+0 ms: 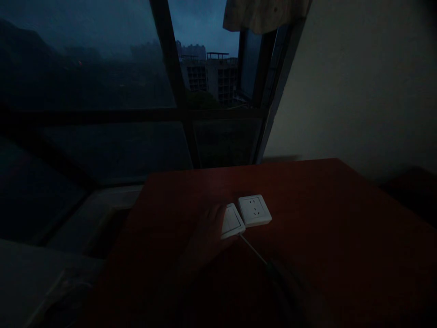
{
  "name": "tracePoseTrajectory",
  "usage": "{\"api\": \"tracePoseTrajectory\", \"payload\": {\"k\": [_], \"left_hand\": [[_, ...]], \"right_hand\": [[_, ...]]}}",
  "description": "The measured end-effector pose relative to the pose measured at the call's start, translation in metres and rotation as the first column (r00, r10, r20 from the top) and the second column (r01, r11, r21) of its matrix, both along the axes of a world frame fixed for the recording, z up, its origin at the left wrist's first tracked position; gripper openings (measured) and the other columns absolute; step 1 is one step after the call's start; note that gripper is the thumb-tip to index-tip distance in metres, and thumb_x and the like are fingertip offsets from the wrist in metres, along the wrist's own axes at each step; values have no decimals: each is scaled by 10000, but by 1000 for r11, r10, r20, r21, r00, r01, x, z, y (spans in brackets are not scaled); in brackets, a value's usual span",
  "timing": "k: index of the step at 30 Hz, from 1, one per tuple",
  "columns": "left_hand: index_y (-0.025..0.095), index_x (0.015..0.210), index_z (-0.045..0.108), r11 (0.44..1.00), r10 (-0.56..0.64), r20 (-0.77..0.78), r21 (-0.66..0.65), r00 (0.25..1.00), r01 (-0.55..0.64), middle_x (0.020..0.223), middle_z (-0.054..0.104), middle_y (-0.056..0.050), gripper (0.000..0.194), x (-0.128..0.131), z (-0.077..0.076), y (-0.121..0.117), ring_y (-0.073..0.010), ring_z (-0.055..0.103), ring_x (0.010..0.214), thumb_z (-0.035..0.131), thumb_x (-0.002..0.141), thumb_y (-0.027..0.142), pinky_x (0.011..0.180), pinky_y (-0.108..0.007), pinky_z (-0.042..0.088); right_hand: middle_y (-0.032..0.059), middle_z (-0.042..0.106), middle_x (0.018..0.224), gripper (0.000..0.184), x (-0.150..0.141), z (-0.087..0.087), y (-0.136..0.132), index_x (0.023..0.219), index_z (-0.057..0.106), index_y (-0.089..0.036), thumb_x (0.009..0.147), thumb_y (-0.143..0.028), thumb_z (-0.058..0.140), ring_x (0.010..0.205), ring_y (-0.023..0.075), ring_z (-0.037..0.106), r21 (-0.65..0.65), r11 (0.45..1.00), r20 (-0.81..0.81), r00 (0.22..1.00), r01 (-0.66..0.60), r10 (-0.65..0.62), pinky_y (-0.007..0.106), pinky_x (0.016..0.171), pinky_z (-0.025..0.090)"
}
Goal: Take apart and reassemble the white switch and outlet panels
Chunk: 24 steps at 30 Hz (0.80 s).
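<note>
A white wall switch (232, 220) lies on the reddish-brown table (307, 191), held along its left side by my left hand (207, 234). Just right of it sits a white wall socket (254, 209), its pin holes facing up. In deep shadow at the lower right, my right hand (290, 282) is closed around the dark handle of a screwdriver (253, 249). The thin metal shaft runs up and left, and its tip meets the near edge of the switch. Whether the tip sits inside a slot cannot be made out.
Beyond the table's far edge stands a dark-framed window (184, 114), with one pane open at the right. A pale wall (351, 91) rises on the right side. Part of a curtain (266, 16) hangs at the top. The room is very dim.
</note>
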State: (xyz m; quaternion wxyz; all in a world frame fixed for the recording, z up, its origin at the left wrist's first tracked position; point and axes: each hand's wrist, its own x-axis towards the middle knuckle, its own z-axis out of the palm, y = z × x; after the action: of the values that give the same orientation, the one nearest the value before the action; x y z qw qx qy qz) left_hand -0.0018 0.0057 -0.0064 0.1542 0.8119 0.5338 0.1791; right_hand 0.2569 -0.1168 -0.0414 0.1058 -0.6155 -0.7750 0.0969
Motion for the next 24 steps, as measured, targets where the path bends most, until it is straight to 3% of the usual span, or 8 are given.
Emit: {"api": "tracePoseTrajectory", "payload": {"k": [6,10,12,15,20,24], "left_hand": [[196,1396,323,1000,-20,-10,-7,1000,20,1428,390,-126,763,7,3,-5,-315,365,1296,640,782,520,1084,-463,311],[201,1409,298,1000,-25,-10,-8,1000,25,1457,354,-121,772,9,5,-6,-309,335,1320,640,788,506,1096,-452,295],[211,1413,290,1000,-26,-1,-12,1000,26,1454,358,-116,770,9,6,-6,-308,348,1311,638,790,501,1093,-452,296],[210,1414,293,999,-23,19,-40,1000,23,1444,372,-123,766,9,7,-7,-312,365,1297,632,793,503,1083,-455,305],[244,1409,324,992,-58,84,-104,995,66,1450,369,-102,826,11,6,-9,-316,372,1296,680,733,557,1072,-460,327],[242,1408,342,980,-60,177,-174,982,91,1445,376,-98,844,9,11,-9,-305,371,1305,725,708,516,1074,-439,336]], "right_hand": [[39,605,1293,541,-2,14,-14,1326,518,-379,818,-201,461,924,280,699,-11,995,93,991,102,-100,328,593,601],[39,671,1200,411,-1,25,-7,1230,615,-353,842,-323,482,958,255,687,-159,975,-132,976,153,-174,318,698,591],[60,697,1142,387,-3,27,-4,1175,659,-294,874,-429,458,990,250,674,-219,962,-317,921,164,-229,336,806,565],[90,719,1067,480,-10,26,-6,1137,675,-258,852,-580,462,985,266,672,-262,953,-490,829,154,-269,361,838,551],[92,730,992,658,-23,27,-10,1149,652,-309,651,-736,598,993,321,655,-245,964,-540,812,101,-222,407,809,558],[84,732,918,603,-27,28,-4,1127,659,-287,738,-723,508,926,286,674,-295,951,-544,802,93,-247,376,777,565]]}}
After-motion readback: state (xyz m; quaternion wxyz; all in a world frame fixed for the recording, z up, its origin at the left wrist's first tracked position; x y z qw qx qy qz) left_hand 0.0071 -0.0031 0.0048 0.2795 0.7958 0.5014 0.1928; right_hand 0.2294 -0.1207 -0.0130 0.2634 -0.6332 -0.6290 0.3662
